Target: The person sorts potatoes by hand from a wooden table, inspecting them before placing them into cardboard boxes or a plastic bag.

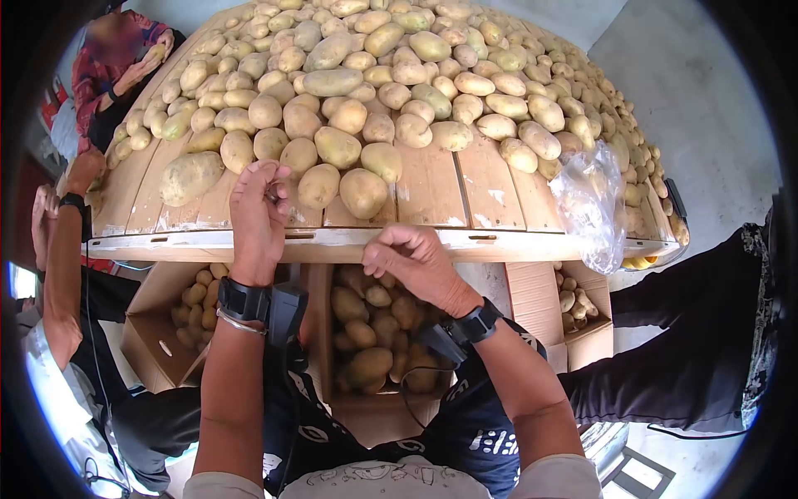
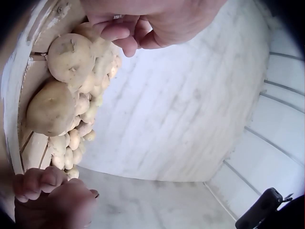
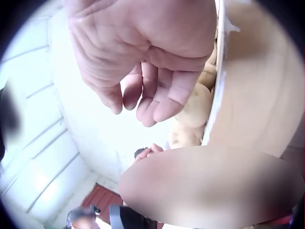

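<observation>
Currently, both hands hover near the front edge of a wooden table (image 1: 478,185), over which a broad heap of potatoes (image 1: 413,130) spreads. The left hand (image 1: 259,212) is over the edge, its fingers loosely bent and gripping nothing that I can make out; its fingertips come close to the front potatoes, though whether they touch one is hard to tell. The right hand (image 1: 420,264) hangs just in front of the edge, fingers relaxed in a loose curve and the palm bare. Two potatoes (image 1: 363,194) sit between the hands, near the edge. Below, a middle cardboard box (image 1: 319,324) holds more potatoes, with a left box (image 1: 145,337) and a right box (image 1: 532,303) also partly filled. A clear plastic bag (image 1: 592,208) drapes over the table edge at the right. Another person (image 1: 116,71) sits at the far left.
</observation>
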`<action>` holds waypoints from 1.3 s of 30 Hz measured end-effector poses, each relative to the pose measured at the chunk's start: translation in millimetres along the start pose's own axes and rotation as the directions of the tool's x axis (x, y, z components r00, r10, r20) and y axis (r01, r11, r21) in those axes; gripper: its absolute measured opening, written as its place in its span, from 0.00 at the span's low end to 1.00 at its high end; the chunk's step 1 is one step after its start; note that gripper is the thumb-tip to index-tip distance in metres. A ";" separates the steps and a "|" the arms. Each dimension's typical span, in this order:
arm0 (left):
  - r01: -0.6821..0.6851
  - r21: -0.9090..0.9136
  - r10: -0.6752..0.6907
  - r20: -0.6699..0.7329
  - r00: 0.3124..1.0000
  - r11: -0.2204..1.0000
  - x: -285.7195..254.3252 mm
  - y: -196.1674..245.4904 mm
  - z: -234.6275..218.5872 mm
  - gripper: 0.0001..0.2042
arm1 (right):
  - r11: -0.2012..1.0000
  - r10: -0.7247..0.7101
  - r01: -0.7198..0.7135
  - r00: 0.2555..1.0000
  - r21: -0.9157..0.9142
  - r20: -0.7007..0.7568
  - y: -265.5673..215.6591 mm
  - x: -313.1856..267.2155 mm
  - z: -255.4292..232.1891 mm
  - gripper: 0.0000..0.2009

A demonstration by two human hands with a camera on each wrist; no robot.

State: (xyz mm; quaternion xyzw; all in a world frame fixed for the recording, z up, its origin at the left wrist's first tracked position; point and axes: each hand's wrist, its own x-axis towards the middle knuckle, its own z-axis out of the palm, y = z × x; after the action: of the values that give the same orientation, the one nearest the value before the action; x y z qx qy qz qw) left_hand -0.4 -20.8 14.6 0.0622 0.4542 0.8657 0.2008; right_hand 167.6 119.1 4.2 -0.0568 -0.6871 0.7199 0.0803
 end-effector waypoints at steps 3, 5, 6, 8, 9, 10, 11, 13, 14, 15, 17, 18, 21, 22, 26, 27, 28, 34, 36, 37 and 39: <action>-0.014 0.005 0.014 -0.028 1.000 1.000 2.4 -0.1 -4.8 0.04 | 0.988 -0.134 0.143 0.979 0.050 -0.156 -10.5 12.3 -21.6 0.06; -0.076 -0.012 0.076 -0.029 0.997 0.997 2.5 -2.7 -7.4 0.04 | 0.964 -0.226 0.260 0.911 0.055 -0.346 -13.0 20.7 -39.0 0.05; -0.076 -0.014 0.075 -0.032 0.997 0.997 1.8 -3.7 -7.0 0.04 | 0.953 -0.248 0.298 0.873 0.056 -0.421 -12.9 24.5 -47.0 0.05; -0.112 0.079 0.123 -0.141 0.982 0.991 3.1 -2.0 -6.4 0.05 | 0.951 -0.236 0.303 0.834 0.056 -0.499 -15.0 29.7 -57.6 0.06; -0.116 0.087 0.128 -0.139 0.982 0.989 3.6 -0.5 -6.7 0.05 | 0.949 -0.222 0.309 0.787 0.057 -0.575 -15.3 33.2 -58.1 0.07; -0.116 0.103 0.130 -0.140 0.982 0.988 3.5 -0.3 -6.5 0.07 | 0.947 -0.223 0.314 0.786 0.062 -0.577 -14.1 36.4 -57.1 0.07; -0.113 0.116 0.129 -0.142 0.981 0.987 3.0 -1.8 -5.6 0.08 | 0.962 -0.228 0.273 0.799 -0.003 -0.556 -11.6 38.8 -57.2 0.09; -0.058 0.115 0.072 -0.121 0.990 0.992 1.7 -6.5 -4.4 0.09 | 0.977 -0.213 0.179 0.835 -0.115 -0.507 -5.9 44.6 -57.2 0.14; -0.004 0.120 0.016 -0.101 0.995 0.993 1.2 -6.4 -4.5 0.10 | 0.977 -0.214 0.183 0.836 -0.112 -0.505 -3.6 47.0 -55.0 0.14; -0.008 0.126 0.021 -0.100 0.995 0.992 0.3 -4.7 -3.9 0.10 | 0.970 -0.238 0.180 0.844 -0.166 -0.480 -4.5 49.3 -49.0 0.15; -0.015 0.202 0.031 -0.076 0.997 0.979 -1.7 -3.4 -3.1 0.14 | 0.960 -0.259 0.175 0.853 -0.218 -0.453 -8.0 53.3 -38.5 0.17; -0.012 0.203 0.029 -0.078 0.997 0.979 -2.1 -4.0 -4.1 0.14 | 0.959 -0.236 0.133 0.868 -0.252 -0.438 -10.8 54.3 -33.7 0.18; 0.002 0.146 0.017 -0.129 0.992 0.989 -0.6 -1.8 -8.7 0.14 | 0.913 -0.240 0.080 0.898 -0.399 -0.369 -9.7 63.2 -26.0 0.22; 0.047 0.102 -0.033 -0.133 0.991 0.994 -1.3 -1.6 -8.7 0.13 | 0.854 -0.263 0.070 0.914 -0.516 -0.310 -8.5 66.5 -24.1 0.24; 0.048 0.126 -0.040 -0.067 0.997 0.991 -6.8 -4.4 -3.8 0.11 | 0.629 -0.375 0.092 0.906 -0.772 -0.198 -0.9 69.9 -7.0 0.30; 0.035 0.134 -0.027 -0.061 0.998 0.990 -4.9 -3.9 -5.1 0.11 | 0.475 -0.385 0.013 0.902 -0.880 -0.195 -6.3 67.3 1.1 0.32; -0.009 0.214 0.019 -0.042 0.999 0.977 -3.4 -7.9 -9.1 0.09 | 0.300 -0.392 -0.070 0.900 -0.951 -0.190 -9.8 64.2 7.8 0.33; -0.276 0.617 0.156 0.242 0.958 0.737 -9.3 -21.6 -4.0 0.13 | 0.289 -0.422 -0.012 0.896 -0.957 -0.139 -0.5 57.3 18.6 0.28; -0.464 0.680 0.203 0.431 0.879 0.568 -8.8 -25.1 -4.3 0.18 | 0.342 -0.434 0.032 0.892 -0.939 -0.127 -3.7 60.2 13.8 0.25; -0.473 0.684 0.216 0.430 0.877 0.555 -12.2 -24.0 -0.2 0.18 | 0.389 -0.407 0.039 0.903 -0.920 -0.134 -3.6 57.0 10.1 0.23; -0.592 0.759 0.232 0.546 0.805 0.270 -17.2 -19.4 7.3 0.22 | 0.472 -0.392 0.075 0.911 -0.879 -0.133 -5.8 49.6 3.2 0.22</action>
State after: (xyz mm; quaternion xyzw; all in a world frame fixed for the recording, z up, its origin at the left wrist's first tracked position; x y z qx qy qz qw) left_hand 23.0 -12.3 4.3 0.4213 0.7744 0.4710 -0.0308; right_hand 118.6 125.9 11.6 -0.1077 -0.9304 0.2464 0.2490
